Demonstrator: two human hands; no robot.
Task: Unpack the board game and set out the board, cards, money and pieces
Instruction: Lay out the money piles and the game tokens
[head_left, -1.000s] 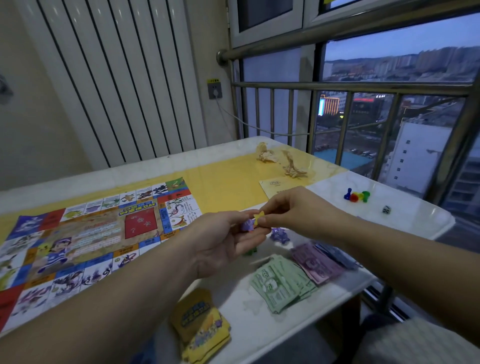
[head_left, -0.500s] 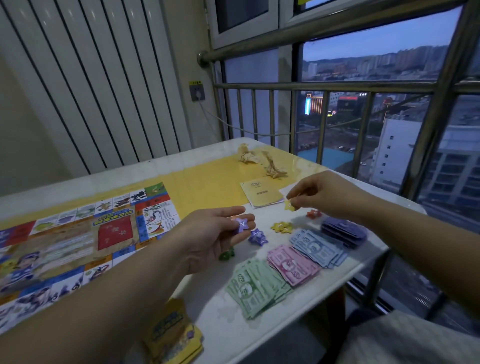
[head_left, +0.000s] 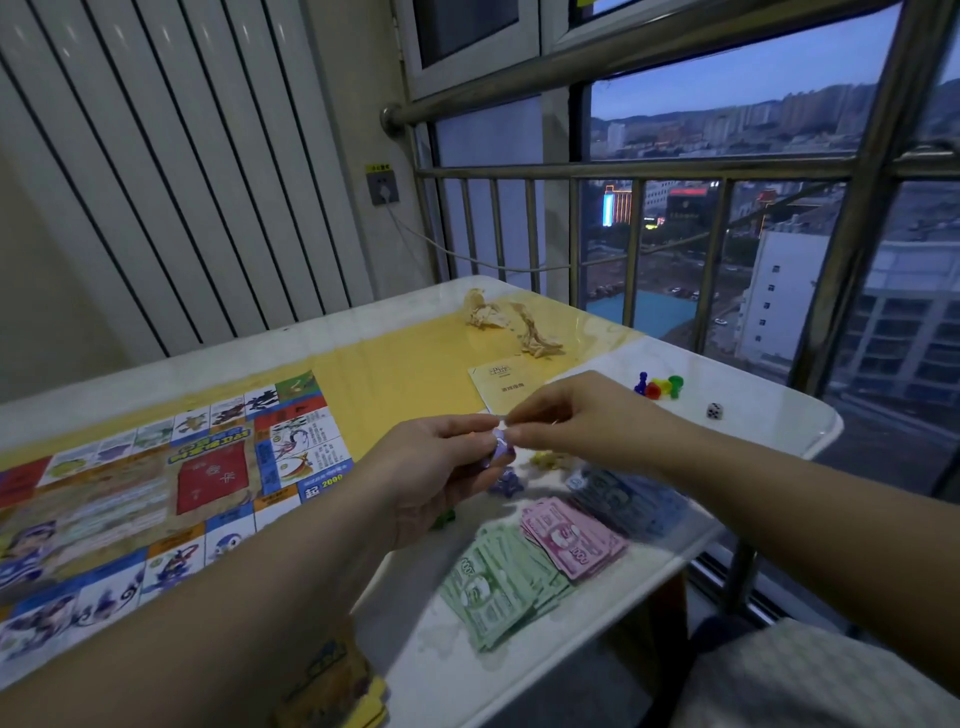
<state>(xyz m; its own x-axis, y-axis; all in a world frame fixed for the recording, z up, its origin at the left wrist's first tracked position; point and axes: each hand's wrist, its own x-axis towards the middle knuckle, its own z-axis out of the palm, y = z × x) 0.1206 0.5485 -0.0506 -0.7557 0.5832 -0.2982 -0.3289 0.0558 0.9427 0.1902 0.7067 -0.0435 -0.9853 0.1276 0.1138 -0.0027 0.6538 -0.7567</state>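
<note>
Slippage is the likeliest trouble: the right grip (head_left: 571, 421) pinches a small purple token (head_left: 500, 446) that the left grip (head_left: 436, 478) also holds in curled fingers. A loose pinch could drop it into the purple pile (head_left: 506, 483) just beneath, or onto the money stacks (head_left: 571, 540) nearer the person. No box or tray shows; everything lies bare on the counter (head_left: 753, 431).

"起 2000" printed on a blue square of the board (head_left: 208, 480)
</note>
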